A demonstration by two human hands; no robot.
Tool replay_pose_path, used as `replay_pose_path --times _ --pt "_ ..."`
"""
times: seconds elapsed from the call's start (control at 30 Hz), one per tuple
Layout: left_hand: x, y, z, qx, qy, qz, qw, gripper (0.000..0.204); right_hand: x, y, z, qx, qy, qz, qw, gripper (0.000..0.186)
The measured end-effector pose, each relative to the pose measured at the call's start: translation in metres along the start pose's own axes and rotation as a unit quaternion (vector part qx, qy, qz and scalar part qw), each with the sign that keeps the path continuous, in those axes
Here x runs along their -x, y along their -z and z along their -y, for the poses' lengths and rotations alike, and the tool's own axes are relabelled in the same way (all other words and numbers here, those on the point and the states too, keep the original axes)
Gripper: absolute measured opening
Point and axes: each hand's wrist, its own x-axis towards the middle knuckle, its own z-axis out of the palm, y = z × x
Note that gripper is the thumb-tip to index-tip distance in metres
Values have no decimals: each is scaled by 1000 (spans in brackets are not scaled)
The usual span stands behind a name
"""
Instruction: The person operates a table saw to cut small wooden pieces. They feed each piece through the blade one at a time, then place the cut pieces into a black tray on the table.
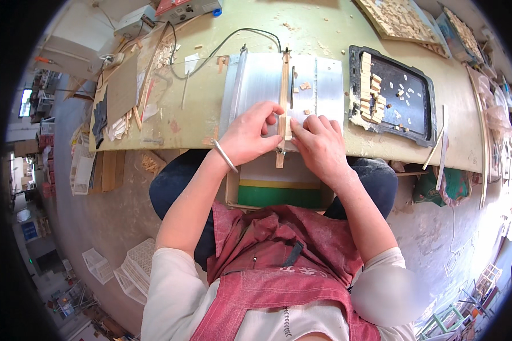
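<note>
A silver metal plate (251,79) lies on the bench with a long wooden strip (285,85) running front to back across it and a dark slot (292,85) just right of the strip. My left hand (250,136) is curved at the strip's left side, thumb and forefinger apart, their tips at the strip. My right hand (320,148) has its curled fingers on a small pale wood piece (288,128) against the strip's right side; its thumb is partly hidden. Several small wood bits (305,86) lie right of the slot.
A black tray (415,111) with stacked wood pieces stands right, below a board of blocks (398,20). Cardboard (122,82), dark gloves (101,116) and a clear sheet lie left. A cable crosses the green bench (244,17). An open box with green inside (279,195) is between my knees.
</note>
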Motion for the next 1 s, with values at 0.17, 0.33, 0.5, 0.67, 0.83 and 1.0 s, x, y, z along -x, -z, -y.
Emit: replay_pose_path --times 0.17,0.33,0.5,0.67,0.83,1.0 --pt "-1 -1 4 -48 -39 -6 998 51 -1 6 2 -43 -30 13 999 41" --pt "1 -5 10 -56 -57 -22 997 51 -2 9 -4 -88 -34 -9 996 30" --pt "3 -4 5 -61 -43 -23 997 50 -6 3 -6 -74 -20 -29 997 17" --pt "2 -4 5 -60 -41 -22 997 51 -11 -1 -8 -57 -3 -36 998 12" --pt "3 -3 3 -56 -35 -22 998 52 -14 -1 -7 -49 6 -34 998 11" --pt "3 -5 7 -53 -37 -24 998 52 -12 0 -5 -70 0 -47 996 11"
